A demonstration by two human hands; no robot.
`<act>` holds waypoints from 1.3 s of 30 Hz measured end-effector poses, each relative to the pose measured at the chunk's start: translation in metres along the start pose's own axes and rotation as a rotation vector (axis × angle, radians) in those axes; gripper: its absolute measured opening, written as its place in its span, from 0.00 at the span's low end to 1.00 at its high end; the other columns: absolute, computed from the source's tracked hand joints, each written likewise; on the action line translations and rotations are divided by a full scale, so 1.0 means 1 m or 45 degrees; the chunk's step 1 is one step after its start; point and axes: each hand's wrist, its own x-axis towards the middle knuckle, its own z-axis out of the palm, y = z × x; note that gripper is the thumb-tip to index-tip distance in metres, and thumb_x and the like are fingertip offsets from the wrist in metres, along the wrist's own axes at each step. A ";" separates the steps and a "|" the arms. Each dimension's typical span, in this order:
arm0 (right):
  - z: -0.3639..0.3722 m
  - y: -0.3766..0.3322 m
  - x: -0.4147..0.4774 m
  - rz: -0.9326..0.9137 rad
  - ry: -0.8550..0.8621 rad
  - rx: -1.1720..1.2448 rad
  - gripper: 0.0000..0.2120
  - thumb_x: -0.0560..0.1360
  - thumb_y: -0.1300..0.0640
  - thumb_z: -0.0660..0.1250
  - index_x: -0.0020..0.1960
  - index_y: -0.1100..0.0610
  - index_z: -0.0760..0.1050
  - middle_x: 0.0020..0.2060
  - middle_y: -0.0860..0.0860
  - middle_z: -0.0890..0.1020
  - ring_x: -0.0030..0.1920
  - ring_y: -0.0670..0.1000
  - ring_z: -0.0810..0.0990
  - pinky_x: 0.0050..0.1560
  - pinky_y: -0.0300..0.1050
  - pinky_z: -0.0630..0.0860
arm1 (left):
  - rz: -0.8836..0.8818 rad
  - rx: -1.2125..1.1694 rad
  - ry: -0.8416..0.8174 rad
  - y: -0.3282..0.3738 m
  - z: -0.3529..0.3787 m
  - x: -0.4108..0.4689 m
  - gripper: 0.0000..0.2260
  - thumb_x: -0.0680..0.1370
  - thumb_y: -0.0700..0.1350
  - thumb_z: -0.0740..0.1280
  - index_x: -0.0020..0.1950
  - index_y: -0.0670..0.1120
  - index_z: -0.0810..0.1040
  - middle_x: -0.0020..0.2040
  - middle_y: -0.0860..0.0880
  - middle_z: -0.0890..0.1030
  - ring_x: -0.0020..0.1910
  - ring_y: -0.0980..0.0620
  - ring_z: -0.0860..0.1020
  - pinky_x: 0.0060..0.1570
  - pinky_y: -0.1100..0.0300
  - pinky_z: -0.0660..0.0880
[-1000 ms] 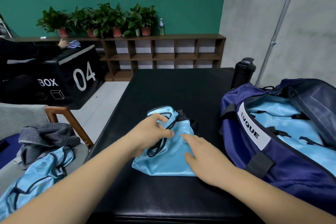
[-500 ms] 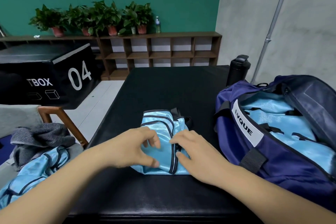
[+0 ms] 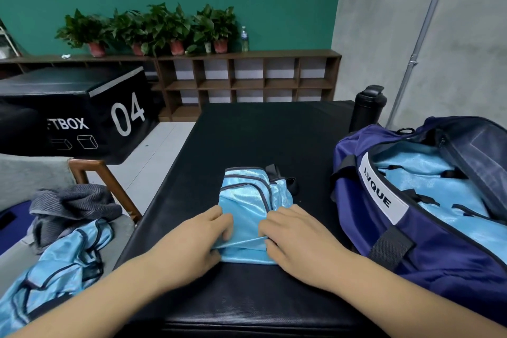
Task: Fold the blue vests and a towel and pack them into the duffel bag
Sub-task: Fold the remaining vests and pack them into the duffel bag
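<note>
A folded light-blue vest point(image 3: 247, 200) with dark trim lies on the black table point(image 3: 260, 134) in front of me. My left hand point(image 3: 197, 239) grips its near left edge, fingers curled round the fabric. My right hand point(image 3: 296, 239) grips the near right edge the same way. The navy duffel bag point(image 3: 428, 263) stands open at the right, with more light-blue vests point(image 3: 428, 195) inside. Another blue vest point(image 3: 57, 269) lies loose on a chair at the left, beside a grey towel point(image 3: 71, 206).
A black bottle point(image 3: 367, 107) stands behind the bag at the table's far right. The wooden-armed chair point(image 3: 104, 181) sits against the table's left side. A black box marked 04 point(image 3: 90, 115) and a shelf with potted plants point(image 3: 247, 79) stand further back.
The vest has been folded narrower. Both hands slid to its near edge and now grip it from either side. The person at the far left box is gone from view.
</note>
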 end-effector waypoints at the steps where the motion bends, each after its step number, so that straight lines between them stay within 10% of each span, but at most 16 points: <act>1: -0.001 0.002 0.000 -0.002 -0.001 -0.039 0.02 0.79 0.54 0.61 0.50 0.49 0.72 0.44 0.44 0.72 0.46 0.51 0.71 0.57 0.48 0.72 | 0.023 -0.016 -0.035 0.000 0.000 -0.001 0.14 0.71 0.41 0.67 0.48 0.57 0.66 0.48 0.57 0.69 0.42 0.54 0.73 0.43 0.51 0.74; 9: -0.010 -0.001 -0.014 -0.042 -0.172 -0.024 0.06 0.77 0.53 0.58 0.51 0.50 0.72 0.50 0.44 0.71 0.49 0.49 0.68 0.58 0.46 0.72 | 0.214 0.128 -0.056 0.001 -0.002 -0.006 0.14 0.72 0.62 0.66 0.55 0.61 0.75 0.53 0.61 0.72 0.53 0.60 0.71 0.53 0.61 0.73; 17: -0.012 -0.010 -0.018 -0.055 -0.191 0.105 0.18 0.81 0.35 0.62 0.62 0.46 0.69 0.55 0.40 0.72 0.55 0.45 0.70 0.65 0.44 0.69 | 0.286 0.364 0.072 0.013 0.005 0.000 0.05 0.69 0.51 0.64 0.43 0.56 0.71 0.43 0.57 0.72 0.40 0.55 0.72 0.40 0.57 0.74; 22: -0.012 0.001 -0.019 0.128 -0.209 0.357 0.21 0.79 0.37 0.69 0.68 0.41 0.69 0.55 0.38 0.73 0.58 0.42 0.67 0.64 0.35 0.65 | 0.135 -0.208 0.066 0.021 -0.010 -0.001 0.05 0.77 0.49 0.62 0.45 0.56 0.66 0.42 0.55 0.76 0.40 0.53 0.73 0.42 0.52 0.74; 25: -0.013 0.006 -0.016 0.227 -0.078 0.586 0.07 0.81 0.45 0.69 0.54 0.46 0.74 0.44 0.44 0.77 0.47 0.45 0.73 0.55 0.44 0.75 | 0.013 -0.481 0.091 0.019 -0.014 -0.003 0.06 0.82 0.49 0.61 0.46 0.55 0.67 0.36 0.54 0.75 0.36 0.52 0.70 0.40 0.52 0.72; 33: -0.019 0.006 -0.004 0.594 0.217 1.010 0.15 0.83 0.46 0.67 0.43 0.54 0.74 0.35 0.50 0.74 0.36 0.44 0.68 0.40 0.47 0.67 | -0.350 -1.208 0.114 0.019 -0.016 0.002 0.05 0.84 0.49 0.71 0.55 0.50 0.78 0.47 0.44 0.80 0.42 0.52 0.79 0.40 0.55 0.79; 39: -0.010 0.007 0.001 0.810 0.248 0.953 0.20 0.84 0.47 0.65 0.43 0.60 0.65 0.29 0.45 0.64 0.30 0.46 0.60 0.32 0.44 0.59 | -0.483 -1.080 0.217 0.016 -0.005 0.011 0.15 0.79 0.50 0.77 0.63 0.61 0.80 0.44 0.51 0.86 0.41 0.53 0.85 0.42 0.54 0.83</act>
